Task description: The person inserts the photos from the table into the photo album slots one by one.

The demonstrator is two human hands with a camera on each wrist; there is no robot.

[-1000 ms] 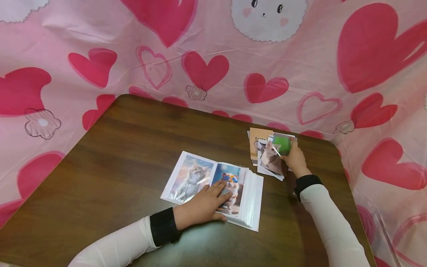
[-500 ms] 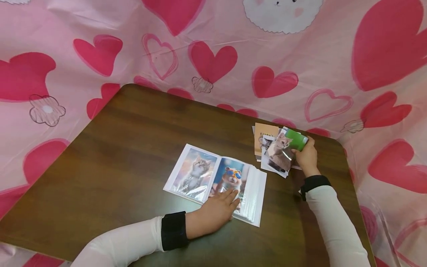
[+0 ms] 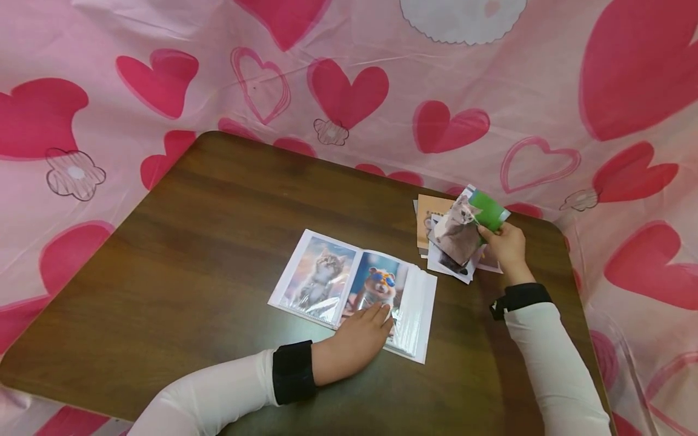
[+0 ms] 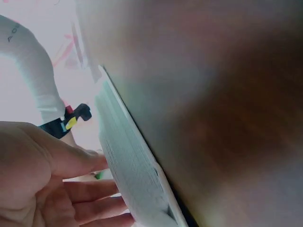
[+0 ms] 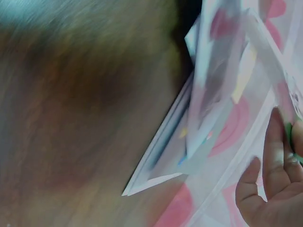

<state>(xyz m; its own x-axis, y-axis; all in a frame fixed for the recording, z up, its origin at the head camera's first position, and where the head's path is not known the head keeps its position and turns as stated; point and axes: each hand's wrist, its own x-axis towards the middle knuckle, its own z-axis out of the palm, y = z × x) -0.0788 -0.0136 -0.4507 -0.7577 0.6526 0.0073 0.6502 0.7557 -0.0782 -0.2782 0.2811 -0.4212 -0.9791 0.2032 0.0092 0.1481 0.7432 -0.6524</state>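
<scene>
My left hand (image 3: 351,345) lies with its fingers extended on the right page of an open photo album (image 3: 422,327). That page shows an animal in coloured sunglasses, the left page a fluffy kitten. In the left wrist view, fingers rest against the album (image 4: 137,156) above its thick stack of sleeves. My right hand (image 3: 507,248) pinches a photo (image 3: 458,230) of a cat with a green patch by its right edge, tilted above a pile of loose photos (image 3: 432,209). In the right wrist view, the hand (image 5: 274,189) is at the right edge.
The brown wooden table (image 3: 163,272) extends far to the left of the album. A pink cloth with hearts (image 3: 349,97) hangs right behind the table's back edge and along its sides. Several loose photos (image 5: 161,146) overlap beside the right hand.
The right hand has raised the cat photo up from the pile and tilted it. My left hand has slid toward the album's lower edge, uncovering more of the sunglasses picture.
</scene>
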